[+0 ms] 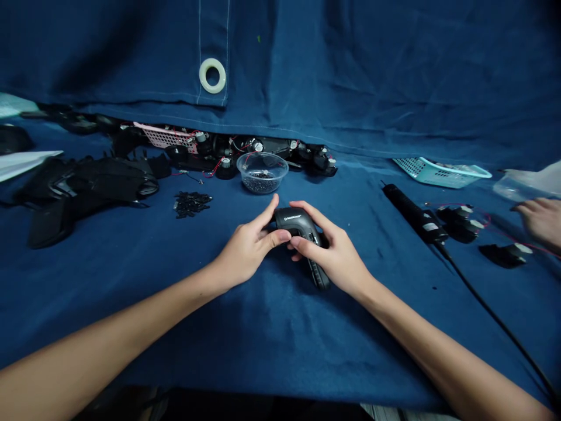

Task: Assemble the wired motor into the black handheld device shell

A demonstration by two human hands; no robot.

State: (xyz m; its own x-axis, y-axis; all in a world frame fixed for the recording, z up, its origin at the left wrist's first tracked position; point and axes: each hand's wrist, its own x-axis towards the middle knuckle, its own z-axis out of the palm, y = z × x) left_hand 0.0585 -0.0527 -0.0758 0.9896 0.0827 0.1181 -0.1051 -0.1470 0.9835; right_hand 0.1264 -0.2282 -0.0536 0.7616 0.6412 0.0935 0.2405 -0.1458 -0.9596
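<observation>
Between both hands, above the blue cloth, is a black pistol-shaped device casing (pixel 296 218) with white lettering on its upper body. My left hand (pixel 252 245) grips its left end with the thumb and fingers. My right hand (pixel 335 248) is closed around the handle side, its thumb near the inner bend and a finger along the top. The casing's handle slants down to the right, and the palms hide part of it. Just beyond my hands stands a clear plastic bowl (pixel 263 173) holding small dark screws. A pile of small black parts (pixel 191 204) lies to its left.
Black casing shells (pixel 96 181) are heaped at left. A pink basket (pixel 166 137) and wired motor parts sit under the hanging blue curtain (pixel 372 70). At right are a corded black electric screwdriver (pixel 412 213), motor parts (pixel 460 222), a turquoise basket (pixel 442 173) and another person's hand (pixel 543 219).
</observation>
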